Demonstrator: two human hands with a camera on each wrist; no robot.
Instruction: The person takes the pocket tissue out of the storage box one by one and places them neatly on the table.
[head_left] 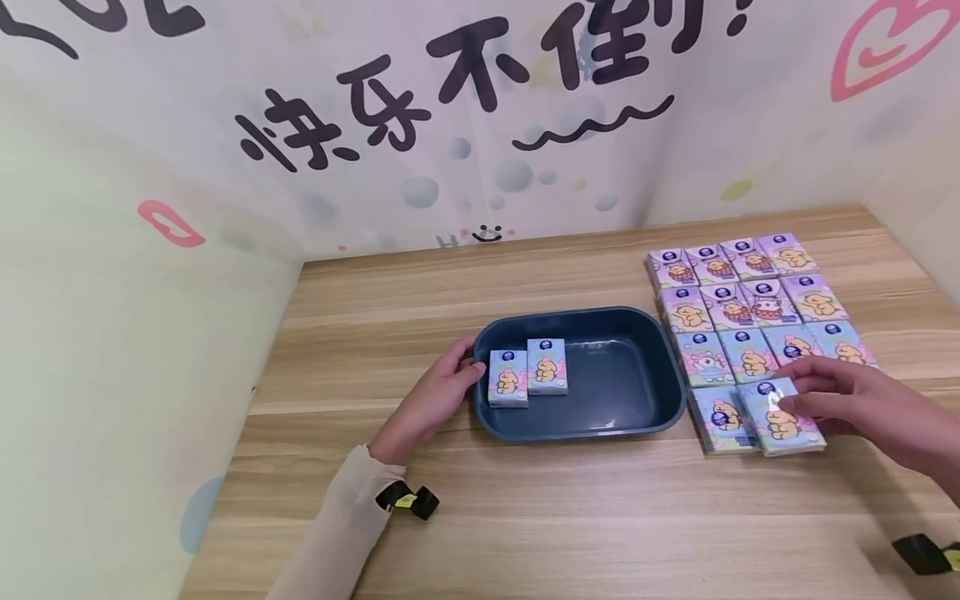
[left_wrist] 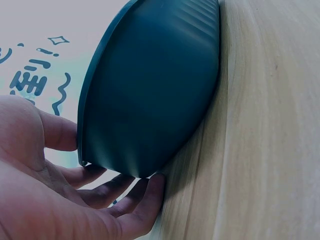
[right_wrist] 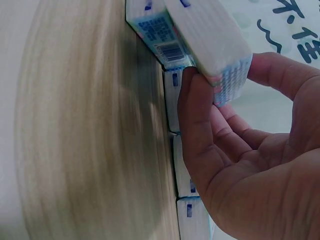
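Note:
My right hand (head_left: pixel 862 404) pinches a blue pack of tissues (head_left: pixel 780 417) between thumb and fingers, slightly raised and overlapping another blue pack (head_left: pixel 720 419) on the table. In the right wrist view the held pack (right_wrist: pixel 212 42) tilts, with the thumb on one side and fingers on the other. My left hand (head_left: pixel 446 392) grips the left end of a dark blue basin (head_left: pixel 577 435), its thumb at the rim and its fingers against the outer wall (left_wrist: pixel 145 95). Inside the basin, at its left, lie two blue packs, one (head_left: pixel 508 379) beside the other (head_left: pixel 547 367).
Rows of tissue packs lie right of the basin, purple ones (head_left: pixel 731 262) at the back and blue ones (head_left: pixel 705 360) nearer. A wooden table (head_left: pixel 585 525) carries everything. Behind it stands a printed wall covering (head_left: pixel 375 208); another pale wall (head_left: pixel 135 333) borders the left.

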